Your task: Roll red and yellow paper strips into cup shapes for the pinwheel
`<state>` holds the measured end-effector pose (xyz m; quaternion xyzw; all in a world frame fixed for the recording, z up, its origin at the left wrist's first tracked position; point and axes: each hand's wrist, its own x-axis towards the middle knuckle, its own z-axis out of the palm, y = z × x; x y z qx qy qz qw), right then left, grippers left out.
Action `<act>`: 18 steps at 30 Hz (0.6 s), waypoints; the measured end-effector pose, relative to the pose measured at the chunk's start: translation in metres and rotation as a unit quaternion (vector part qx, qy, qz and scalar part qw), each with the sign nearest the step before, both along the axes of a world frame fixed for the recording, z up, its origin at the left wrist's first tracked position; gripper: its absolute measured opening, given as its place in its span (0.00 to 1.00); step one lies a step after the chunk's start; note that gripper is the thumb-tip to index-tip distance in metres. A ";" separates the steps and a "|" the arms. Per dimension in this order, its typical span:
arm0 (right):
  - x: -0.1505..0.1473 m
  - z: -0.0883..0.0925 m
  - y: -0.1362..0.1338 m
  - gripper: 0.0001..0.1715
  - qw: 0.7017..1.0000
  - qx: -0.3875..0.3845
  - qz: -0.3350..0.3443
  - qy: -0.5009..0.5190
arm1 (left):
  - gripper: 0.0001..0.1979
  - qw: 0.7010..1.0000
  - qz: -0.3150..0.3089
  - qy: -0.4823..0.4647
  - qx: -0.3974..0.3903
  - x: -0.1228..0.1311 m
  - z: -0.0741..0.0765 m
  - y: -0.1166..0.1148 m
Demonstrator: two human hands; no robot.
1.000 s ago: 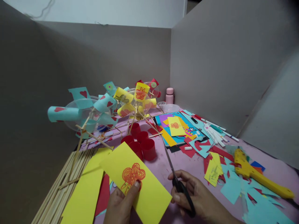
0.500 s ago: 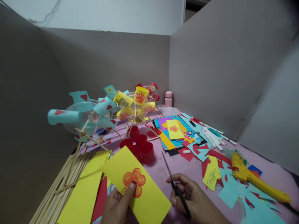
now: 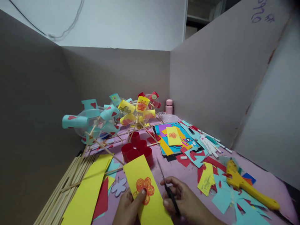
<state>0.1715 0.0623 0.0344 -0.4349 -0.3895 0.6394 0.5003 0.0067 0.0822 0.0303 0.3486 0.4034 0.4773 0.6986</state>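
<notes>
A yellow paper card (image 3: 140, 172) with a red-orange flower drawn on it is held in my left hand (image 3: 131, 204), the thumb pressing on the flower. My right hand (image 3: 182, 200) grips black-handled scissors (image 3: 170, 195), whose thin blades point up and away, just right of the card. Whether the blades are parted cannot be made out. Beyond the card stand several red paper rings (image 3: 140, 150) in a cluster. A lilac flower-shaped cutout (image 3: 118, 187) lies left of my left hand.
Wooden sticks (image 3: 63, 187) and yellow sheets (image 3: 86, 190) lie at left. Paper pinwheel-like models on stick stands (image 3: 93, 122) fill the back left. At right are a yellow glue gun (image 3: 250, 187), blue paper scraps (image 3: 222, 197) and markers (image 3: 211, 143). A pink bottle (image 3: 169, 107) stands by the grey partition (image 3: 211, 84).
The view has tilted up a little. The card has turned more upright and shifted right, nearer the scissors. The lilac cutout has come into view.
</notes>
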 end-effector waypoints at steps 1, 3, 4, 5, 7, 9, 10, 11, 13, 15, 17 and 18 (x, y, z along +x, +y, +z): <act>0.000 0.000 0.000 0.26 1.000 -0.003 -0.001 -0.010 | 0.16 1.000 0.000 0.001 0.001 0.000 0.000 -0.001; 0.002 0.000 0.000 0.23 0.999 0.010 -0.020 -0.032 | 0.15 1.000 0.005 0.010 0.006 0.000 0.001 -0.001; 0.005 0.000 0.001 0.22 0.998 0.022 -0.032 -0.043 | 0.15 1.000 0.009 0.017 0.012 -0.001 0.002 -0.001; 0.008 0.000 0.002 0.21 0.997 0.031 -0.040 -0.056 | 0.15 0.999 0.014 0.023 0.021 -0.002 0.003 -0.001; 0.015 0.001 0.005 0.21 0.994 0.043 -0.057 -0.081 | 0.15 0.998 0.022 0.039 0.038 -0.003 0.006 -0.002; 0.019 0.001 0.006 0.22 0.992 0.050 -0.082 -0.077 | 0.15 0.998 0.027 0.042 0.046 -0.003 0.008 -0.004; 0.021 0.001 0.007 0.24 0.991 0.060 -0.096 -0.069 | 0.15 0.998 0.027 0.037 0.047 -0.002 0.009 -0.006; 0.021 0.001 0.007 0.25 0.990 0.072 -0.109 -0.062 | 0.15 0.998 0.025 0.030 0.045 -0.001 0.009 -0.008; 0.021 0.002 0.007 0.26 0.989 0.082 -0.109 -0.061 | 0.15 0.998 0.018 0.016 0.049 0.002 0.012 -0.011; 0.021 0.004 0.006 0.25 0.992 0.070 -0.083 -0.066 | 0.15 0.997 0.013 0.024 0.068 0.005 0.016 -0.015; 0.020 0.005 0.005 0.26 0.996 0.054 -0.050 -0.058 | 0.16 0.995 0.009 0.046 0.088 0.007 0.022 -0.016; 0.019 0.006 0.004 0.27 0.997 0.052 -0.037 -0.047 | 0.16 0.994 0.009 0.055 0.095 0.007 0.025 -0.016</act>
